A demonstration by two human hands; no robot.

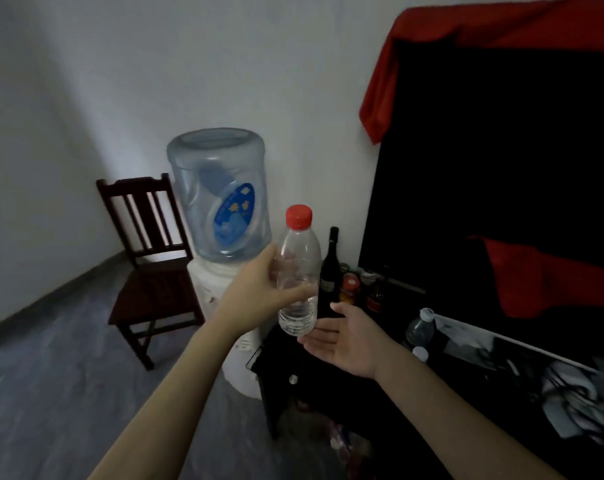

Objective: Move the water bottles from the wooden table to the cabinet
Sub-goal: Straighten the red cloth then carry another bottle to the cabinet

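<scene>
Clear bottle (298, 271) in left hand (259, 292) grip; right hand (349, 337) spread.

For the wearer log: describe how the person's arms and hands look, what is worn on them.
Both forearms are bare up to the frame's lower edge; no sleeve shows. The left hand and the right hand wear no gloves, and no ring, watch, bracelet or marking is visible on either wrist. The picture is dim and slightly blurred, so fine details cannot be told.

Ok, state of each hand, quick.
Left hand: grips the red-capped water bottle around its middle.
Right hand: open, palm up, holding nothing, just under the bottle's base.
</scene>
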